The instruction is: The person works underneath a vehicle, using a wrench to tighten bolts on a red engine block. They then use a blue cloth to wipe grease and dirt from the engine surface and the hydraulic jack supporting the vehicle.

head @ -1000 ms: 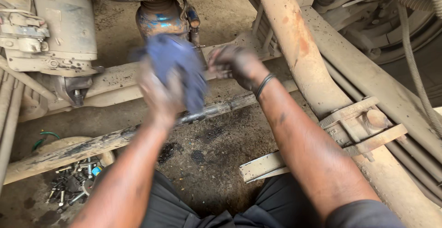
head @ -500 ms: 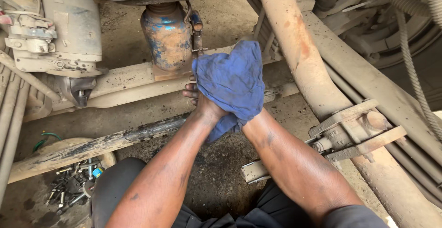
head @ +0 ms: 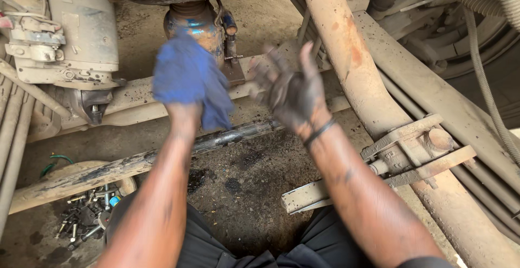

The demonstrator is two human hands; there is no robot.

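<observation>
My left hand (head: 184, 111) is wrapped in a blue rag (head: 187, 78) and grips it; the fingers are hidden under the cloth. My right hand (head: 290, 89) is raised beside it, palm toward me, fingers spread, black with grease and holding nothing; a dark band sits on its wrist. Both hands hover in front of a rusty bottle jack (head: 200, 21) that stands under a metal plate. Below the hands a long greasy rod (head: 233, 135) lies across the dirt floor.
A thick rusty axle beam (head: 346, 57) runs diagonally at right, with leaf springs and a clamp bracket (head: 417, 149). A dusty gearbox housing (head: 70, 40) hangs at left. A pile of loose bolts (head: 86, 219) lies at lower left. Oil stains mark the ground.
The hands were pressed together in the rag; now they have parted. The left hand carried the rag to the left, and the right hand came out bare and opened.
</observation>
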